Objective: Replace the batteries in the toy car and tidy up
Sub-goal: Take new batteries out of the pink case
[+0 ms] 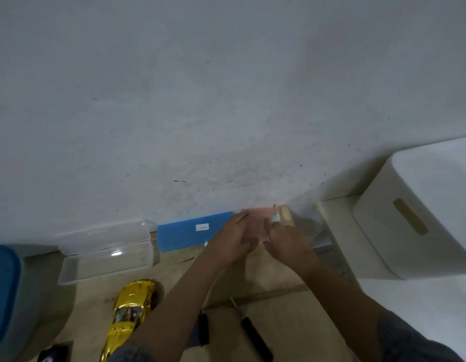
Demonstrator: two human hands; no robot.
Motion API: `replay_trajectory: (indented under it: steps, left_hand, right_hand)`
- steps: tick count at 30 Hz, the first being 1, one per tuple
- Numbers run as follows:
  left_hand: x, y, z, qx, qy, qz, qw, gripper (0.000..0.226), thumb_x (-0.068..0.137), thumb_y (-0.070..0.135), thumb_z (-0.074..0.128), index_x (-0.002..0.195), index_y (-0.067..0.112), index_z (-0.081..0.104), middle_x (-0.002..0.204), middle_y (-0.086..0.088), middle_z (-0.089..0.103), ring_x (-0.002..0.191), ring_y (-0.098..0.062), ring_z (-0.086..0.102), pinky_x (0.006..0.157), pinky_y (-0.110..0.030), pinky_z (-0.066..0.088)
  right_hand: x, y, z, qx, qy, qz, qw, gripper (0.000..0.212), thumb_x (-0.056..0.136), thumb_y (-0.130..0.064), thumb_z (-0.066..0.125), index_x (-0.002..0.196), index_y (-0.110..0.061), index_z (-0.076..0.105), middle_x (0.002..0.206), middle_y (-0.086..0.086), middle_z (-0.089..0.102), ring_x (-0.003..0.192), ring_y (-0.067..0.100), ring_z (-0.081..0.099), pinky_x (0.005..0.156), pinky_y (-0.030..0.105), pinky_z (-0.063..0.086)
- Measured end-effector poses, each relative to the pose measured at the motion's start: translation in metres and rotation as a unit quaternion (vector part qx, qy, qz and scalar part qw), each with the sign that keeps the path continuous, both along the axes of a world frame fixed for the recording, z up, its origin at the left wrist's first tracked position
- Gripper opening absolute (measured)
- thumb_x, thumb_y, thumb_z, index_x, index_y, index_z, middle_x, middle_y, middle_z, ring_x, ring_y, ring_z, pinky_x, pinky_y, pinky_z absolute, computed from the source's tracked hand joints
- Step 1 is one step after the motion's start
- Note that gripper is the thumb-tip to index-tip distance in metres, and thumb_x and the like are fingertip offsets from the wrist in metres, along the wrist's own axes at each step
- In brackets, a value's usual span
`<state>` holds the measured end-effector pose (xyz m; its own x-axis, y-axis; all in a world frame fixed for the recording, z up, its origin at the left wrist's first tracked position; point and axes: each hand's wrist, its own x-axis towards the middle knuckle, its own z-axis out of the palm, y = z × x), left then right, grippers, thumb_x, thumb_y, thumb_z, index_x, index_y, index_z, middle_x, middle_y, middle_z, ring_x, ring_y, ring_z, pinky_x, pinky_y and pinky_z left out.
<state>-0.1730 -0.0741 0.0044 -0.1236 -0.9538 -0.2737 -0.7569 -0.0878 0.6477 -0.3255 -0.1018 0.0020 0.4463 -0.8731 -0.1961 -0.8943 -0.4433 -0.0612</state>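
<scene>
head view: both hands, left hand (233, 237) and right hand (285, 240), meet beside the blue box (185, 232), fingers' grip unclear; judging, fetching batteries; car (130, 312) waits nearer.

I count one gold toy car (131, 312), one screwdriver (250, 327), one clear open case (106, 253), one blue box (186, 231), one white bin (420, 215), and two hands: left (233, 237), right (286, 240).

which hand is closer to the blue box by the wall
Left. The left hand sits right at the right end of the blue box; the right hand is further right, beyond the left.
</scene>
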Motion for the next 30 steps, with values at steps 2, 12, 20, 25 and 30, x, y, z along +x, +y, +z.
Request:
replay_trajectory:
  steps: [2,12,20,25,30]
  left_hand:
    - [0.001,-0.012,-0.009,-0.002,-0.040,-0.051,0.998,0.069,0.087,0.021,0.063,0.146,0.021,0.027,0.153,0.002,0.028,0.138,-0.016,0.030,0.109,-0.018,0.021]
    - [0.004,-0.032,-0.017,-0.038,-0.103,-0.076,0.991,0.068,0.085,0.026,0.067,0.143,0.018,0.033,0.149,-0.001,0.034,0.136,-0.018,0.033,0.113,-0.027,0.025]
    - [-0.006,-0.034,-0.020,-0.013,-0.117,-0.034,0.992,0.059,0.090,0.023,0.059,0.142,0.021,0.031,0.149,-0.001,0.035,0.134,-0.022,0.039,0.113,-0.031,0.028]
    - [-0.003,-0.037,-0.019,0.021,-0.091,-0.015,0.996,0.048,0.093,0.025,0.055,0.136,0.021,0.034,0.142,-0.003,0.042,0.124,-0.021,0.048,0.106,-0.029,0.036]
    - [0.017,-0.045,0.003,0.004,-0.065,-0.162,0.985,0.058,0.090,0.021,0.056,0.143,0.016,0.035,0.151,-0.003,0.034,0.136,-0.021,0.036,0.114,-0.032,0.030]
  right_hand:
    - [0.001,-0.007,-0.004,-0.041,0.014,0.049,0.998,0.030,0.092,-0.021,0.052,0.119,-0.008,0.057,0.103,0.009,0.069,0.083,0.020,0.068,0.074,0.028,0.051]
    - [0.014,-0.034,0.007,-0.008,0.091,0.241,0.966,0.024,0.095,-0.012,0.045,0.105,-0.001,0.064,0.106,0.014,0.067,0.091,0.024,0.065,0.079,0.029,0.054]
    - [0.014,-0.032,0.029,-0.005,0.101,0.292,0.951,0.028,0.096,-0.011,0.043,0.114,0.005,0.058,0.115,0.019,0.063,0.103,0.025,0.061,0.087,0.027,0.047]
    - [0.011,-0.045,0.053,0.034,-0.031,0.204,0.978,0.030,0.084,-0.009,0.060,0.111,0.002,0.062,0.114,0.019,0.064,0.107,0.030,0.060,0.056,-0.001,0.040]
    - [-0.014,-0.050,0.042,-0.107,0.039,0.279,0.953,0.015,0.057,-0.024,0.080,0.060,-0.018,0.066,0.047,-0.007,0.056,0.034,0.005,0.048,0.031,0.010,0.025]
